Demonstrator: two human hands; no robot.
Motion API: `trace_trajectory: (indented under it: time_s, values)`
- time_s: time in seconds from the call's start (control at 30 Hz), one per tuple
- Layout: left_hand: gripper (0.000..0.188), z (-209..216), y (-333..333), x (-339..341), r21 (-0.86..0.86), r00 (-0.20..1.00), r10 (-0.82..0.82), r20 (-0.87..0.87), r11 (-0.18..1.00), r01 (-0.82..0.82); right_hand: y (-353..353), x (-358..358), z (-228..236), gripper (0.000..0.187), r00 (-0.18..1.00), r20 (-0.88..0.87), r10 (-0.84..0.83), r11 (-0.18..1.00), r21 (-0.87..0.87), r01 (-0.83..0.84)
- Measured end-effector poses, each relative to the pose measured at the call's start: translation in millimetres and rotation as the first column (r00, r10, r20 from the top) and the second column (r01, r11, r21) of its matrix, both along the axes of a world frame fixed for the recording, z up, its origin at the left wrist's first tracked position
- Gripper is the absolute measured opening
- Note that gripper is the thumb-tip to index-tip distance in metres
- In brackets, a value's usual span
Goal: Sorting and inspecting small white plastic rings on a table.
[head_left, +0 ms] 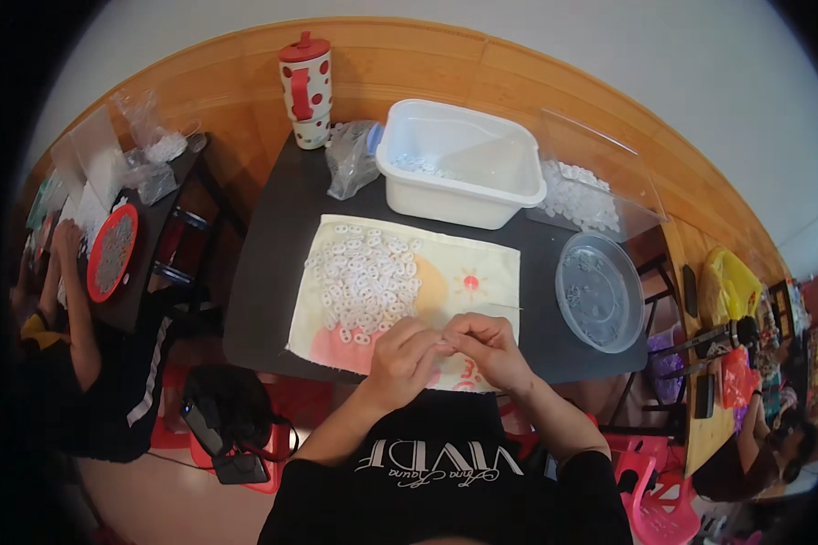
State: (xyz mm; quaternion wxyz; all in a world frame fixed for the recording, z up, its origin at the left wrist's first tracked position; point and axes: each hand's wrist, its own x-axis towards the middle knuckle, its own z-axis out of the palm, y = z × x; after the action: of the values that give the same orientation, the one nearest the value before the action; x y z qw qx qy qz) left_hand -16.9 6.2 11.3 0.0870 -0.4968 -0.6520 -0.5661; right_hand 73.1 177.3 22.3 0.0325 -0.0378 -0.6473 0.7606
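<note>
My left hand (404,361) and my right hand (490,351) meet over the near edge of a pale yellow printed cloth (468,245). Thumbs and fingertips are pinched together, touching or almost touching. Whatever lies between them is too small to make out. Just beyond my left hand, a heap of small white pieces with two holes each (368,277) covers the cloth's left half. To the far side of my right hand, a thin needle-like thing (504,306) lies on the cloth.
Behind the cloth stand a white tub (459,202), a spotted tumbler (311,100), a clear plastic bag (350,162) and a clear box of white pieces (580,195). A clear oval tray (600,318) sits right. People work at tables on both sides; a red tray (114,252) is left.
</note>
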Motion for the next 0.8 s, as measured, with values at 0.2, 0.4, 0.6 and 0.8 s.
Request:
trace_trajectory:
  time_s: [0.2,0.4,0.6,0.8]
  values:
    - [0.036,7.2,0.9,4.2,-0.026,0.997,-0.012,0.081,1.000,0.014,4.5,2.7,24.9,0.009,0.995,-0.012,-0.094,0.995,-0.044,0.094]
    - [0.037,-2.2,-2.5,2.7,-0.093,0.998,0.069,0.005,0.993,-0.068,100.3,-35.1,92.4,0.003,0.669,-0.651,-0.359,0.419,0.528,0.739]
    - [0.029,-1.6,-0.8,1.0,-0.101,0.997,0.069,-0.025,0.992,-0.072,218.7,-60.4,121.2,0.008,0.486,-0.679,-0.550,0.296,0.386,0.874]
    - [0.024,-9.2,-4.2,0.3,-0.096,0.995,0.103,0.013,0.990,-0.101,91.9,-46.5,65.3,0.004,0.943,-0.219,-0.252,0.651,0.682,0.332]
